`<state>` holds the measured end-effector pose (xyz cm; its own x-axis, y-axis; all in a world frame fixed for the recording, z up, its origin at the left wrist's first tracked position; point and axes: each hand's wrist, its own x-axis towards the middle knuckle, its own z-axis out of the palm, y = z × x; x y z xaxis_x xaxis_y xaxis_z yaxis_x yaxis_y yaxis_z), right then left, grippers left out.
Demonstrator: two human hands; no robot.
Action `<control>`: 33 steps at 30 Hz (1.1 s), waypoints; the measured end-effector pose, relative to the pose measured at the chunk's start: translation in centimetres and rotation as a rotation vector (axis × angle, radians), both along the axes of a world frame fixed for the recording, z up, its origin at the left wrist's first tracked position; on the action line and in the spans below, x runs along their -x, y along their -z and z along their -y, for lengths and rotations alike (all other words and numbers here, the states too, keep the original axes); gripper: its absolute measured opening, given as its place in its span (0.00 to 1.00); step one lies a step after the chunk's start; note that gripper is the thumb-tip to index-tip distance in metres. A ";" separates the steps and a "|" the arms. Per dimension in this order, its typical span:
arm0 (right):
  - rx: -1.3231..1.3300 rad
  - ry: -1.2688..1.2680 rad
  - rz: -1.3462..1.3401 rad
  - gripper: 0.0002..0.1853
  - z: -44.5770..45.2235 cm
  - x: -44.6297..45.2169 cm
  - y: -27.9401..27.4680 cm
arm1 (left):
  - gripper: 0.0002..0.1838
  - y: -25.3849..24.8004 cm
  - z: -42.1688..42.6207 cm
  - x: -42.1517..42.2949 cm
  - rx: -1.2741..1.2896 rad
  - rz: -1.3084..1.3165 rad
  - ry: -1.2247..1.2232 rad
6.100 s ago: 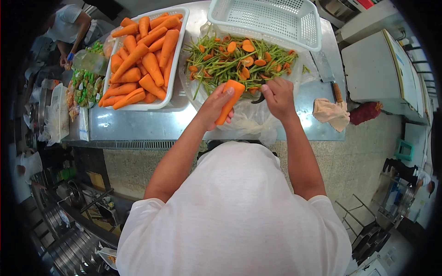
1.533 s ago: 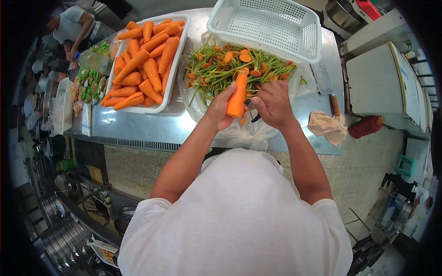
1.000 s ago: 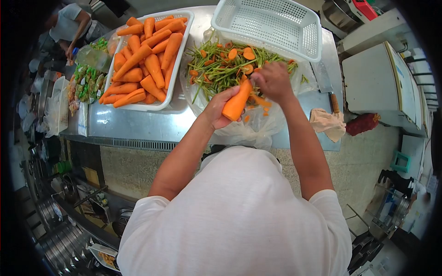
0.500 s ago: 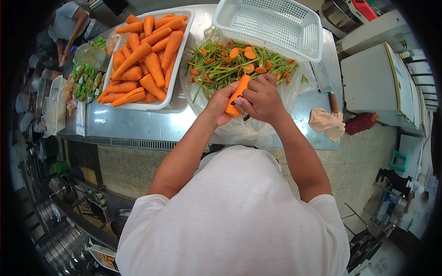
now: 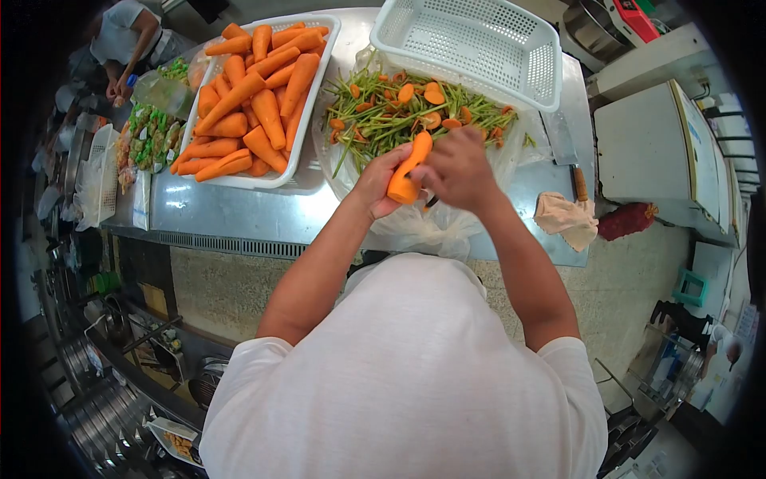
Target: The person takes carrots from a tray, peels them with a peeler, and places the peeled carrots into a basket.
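My left hand is wrapped round a thick carrot, which it holds at a slant above the plastic bag. Close against the carrot's right side, my right hand is closed on a small dark peeler; the hand is blurred and hides most of the tool. Beyond both hands lies a heap of green stems mixed with sliced carrot ends, spread on the clear plastic bag.
At left on the steel table stands a white basket piled with carrots. A second white basket is at the back. A cleaver and a cloth lie at right. Another person works at far left.
My right hand has shifted slightly right, away from the carrot, so more of the carrot shows. My left hand keeps its hold on the carrot.
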<state>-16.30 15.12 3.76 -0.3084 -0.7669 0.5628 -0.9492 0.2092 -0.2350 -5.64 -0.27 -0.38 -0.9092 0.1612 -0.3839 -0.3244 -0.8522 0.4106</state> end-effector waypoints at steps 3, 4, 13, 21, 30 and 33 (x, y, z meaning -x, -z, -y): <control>-0.066 -0.104 0.013 0.17 0.2 -0.6 0.2 | 0.22 -0.3 0.0 0.2 -0.051 0.142 -0.085; -0.049 -0.020 -0.039 0.16 0.2 0.8 0.7 | 0.21 0.5 0.7 -0.2 -0.032 0.009 0.033; -0.045 0.138 -0.030 0.16 -1.5 3.4 0.4 | 0.19 1.4 1.0 -0.1 -0.025 -0.028 0.076; 0.037 0.120 -0.022 0.16 -0.2 3.6 2.3 | 0.18 1.7 1.8 -0.6 -0.010 -0.046 0.130; -0.027 0.038 0.005 0.16 0.1 -0.1 -0.4 | 0.19 0.4 0.9 0.0 -0.026 0.098 -0.021; -0.030 -0.099 0.008 0.16 0.7 -0.6 -0.3 | 0.18 0.1 0.8 0.1 -0.116 0.195 -0.072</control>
<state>-15.75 14.47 4.04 -0.2346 -0.8100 0.5374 -0.9638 0.1217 -0.2373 -5.75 -1.03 -0.48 -0.8302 0.1516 -0.5365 -0.3247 -0.9137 0.2444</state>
